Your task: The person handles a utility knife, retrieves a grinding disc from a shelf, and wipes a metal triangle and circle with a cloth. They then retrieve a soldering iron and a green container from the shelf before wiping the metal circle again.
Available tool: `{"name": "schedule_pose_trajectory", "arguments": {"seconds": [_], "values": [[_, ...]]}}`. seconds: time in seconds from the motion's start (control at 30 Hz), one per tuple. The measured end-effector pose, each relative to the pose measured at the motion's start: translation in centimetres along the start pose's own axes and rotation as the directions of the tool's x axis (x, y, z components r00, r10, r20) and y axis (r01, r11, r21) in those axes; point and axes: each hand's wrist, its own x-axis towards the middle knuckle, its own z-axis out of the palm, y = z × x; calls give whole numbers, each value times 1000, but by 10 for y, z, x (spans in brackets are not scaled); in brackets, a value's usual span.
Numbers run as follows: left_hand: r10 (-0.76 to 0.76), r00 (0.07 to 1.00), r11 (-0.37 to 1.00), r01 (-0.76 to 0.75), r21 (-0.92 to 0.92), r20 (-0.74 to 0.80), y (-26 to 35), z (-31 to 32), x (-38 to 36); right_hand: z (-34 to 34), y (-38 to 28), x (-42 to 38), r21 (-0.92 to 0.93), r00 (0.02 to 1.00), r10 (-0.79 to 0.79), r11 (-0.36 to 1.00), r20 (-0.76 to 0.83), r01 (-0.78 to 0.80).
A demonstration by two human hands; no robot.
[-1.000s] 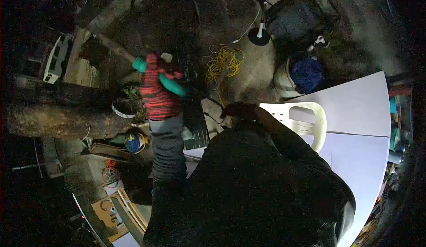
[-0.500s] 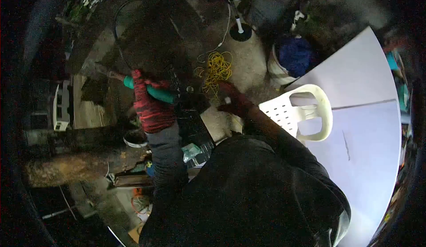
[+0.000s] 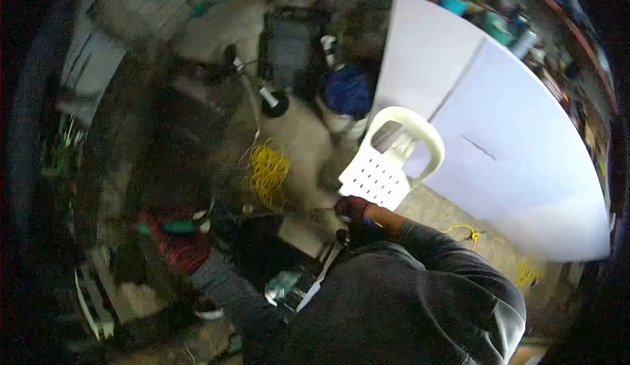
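Observation:
My left hand (image 3: 180,250), in a red and black glove, is closed around a green elongated object (image 3: 180,226). Shadow and blur hide what kind of object this is. On the other side, my right hand (image 3: 355,208), also gloved, is closed beside the near edge of a white plastic chair (image 3: 374,182) with a slotted seat. A thin dark line runs left from its fingers, and I cannot make out what they hold. Between the hands lies a dark, flat-topped shape (image 3: 252,241) with a crumpled clear plastic piece (image 3: 285,285) at its near end.
A tangled yellow cord (image 3: 270,171) lies on the floor ahead. Behind it are a white post on a round black base (image 3: 274,104) and a bucket (image 3: 348,127) with blue material on top. Large white panels (image 3: 502,125) stand at the right, beside a cluttered shelf (image 3: 558,63).
The view has swung, so the chair and panels appear further left. My left hand with the green object is lower and further left. My right hand has closed near the chair seat.

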Motion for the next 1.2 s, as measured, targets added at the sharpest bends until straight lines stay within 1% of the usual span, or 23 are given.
{"name": "schedule_pose_trajectory", "arguments": {"seconds": [0.03, 0.1, 0.17, 0.23, 0.3, 0.33, 0.4, 0.5, 0.57, 0.63, 0.67, 0.7, 0.73, 0.77, 0.8, 0.83, 0.87, 0.9, 0.97, 1.03, 1.1, 1.17, 1.2], "values": [[15, 999, 1000, -15, 11, -41, 0, -6, 8, -24, -36, -16, -23, 920, 388, 921, 44, -388], [29, 995, 999, -26, 36, -91, -2, -6, 23, -16, -9, -53, -137, 988, 137, 980, -66, -145], [21, 993, 998, -14, 58, -116, -4, 0, 29, -49, -45, -71, -12, 879, 470, 881, -75, -472], [-6, 992, 996, 18, 88, -129, -10, 13, 26, -78, -59, -79, -11, 865, 502, 865, -1, -502], [-53, 991, 990, 68, 120, -122, -20, 34, 12, -136, -101, -89, 196, 615, 783, 591, 91, -782], [-108, 990, 984, 120, 133, -92, -26, 46, 0, -158, -111, -95, 171, 565, 824, 562, -33, -809], [-182, 983, 981, 179, 79, 37, -38, 70, -38, -190, -110, -114, 209, 707, 643, 766, -294, -608], [-109, 931, 984, 152, -98, 348, -57, 117, -130, -271, -207, -106, 792, 428, 854, 470, -296, -390], [-228, 851, 962, 271, -25, 473, -47, 159, -205, -292, -234, -105, 811, 515, 757, 555, -402, -183], [-436, 685, 879, 462, 114, 583, -39, 201, -276, -287, -223, -110, 412, 695, 339, 909, -634, -68], [-446, 619, 865, 485, 133, 647, -42, 220, -308, -283, -211, -111, 634, 789, 329, 767, -519, 98], [-414, 600, 864, 495, 89, 684, -21, 240, -343, -271, -210, -109, 690, 751, 326, 688, -573, 228], [-293, 648, 928, 369, 47, 703, -24, 255, -373, -290, -248, -115, 227, 764, 203, 971, -613, -76], [-166, 681, 972, 234, 3, 713, -26, 268, -399, -298, -264, -121, 316, 730, 193, 948, -656, 33], [-153, 685, 973, 231, -13, 713, -21, 287, -419, -313, -262, -139, 73, 692, 83, 996, -717, -44], [-192, 597, 915, 395, -78, 779, -14, 305, -438, -332, -260, -157, -170, 661, -44, 977, -749, -128], [-213, 498, 829, 547, -114, 840, -8, 321, -456, -352, -257, -178, -176, 661, -54, 977, -748, -119], [-210, 504, 834, 539, -115, 838, -12, 337, -474, -373, -262, -199, -196, 678, -97, 978, -728, -70], [-121, 485, 911, 400, -97, 866, 1, 366, -501, -409, -277, -238, -210, 686, -146, 978, -713, -10], [-12, 420, 932, 333, -142, 908, 53, 394, -522, -448, -290, -273, -378, 741, -144, 912, -656, -158], [28, 395, 902, 385, -193, 918, 74, 422, -541, -463, -287, -294, -13, 668, 43, 997, -743, -79], [120, 438, 977, 109, -185, 891, 89, 450, -552, -500, -321, -329, -506, 698, -211, 826, -684, -247], [26, 430, 947, 278, -160, 902, 140, 456, -557, -509, -346, -343, -450, 670, -168, 851, -723, -272]]}}
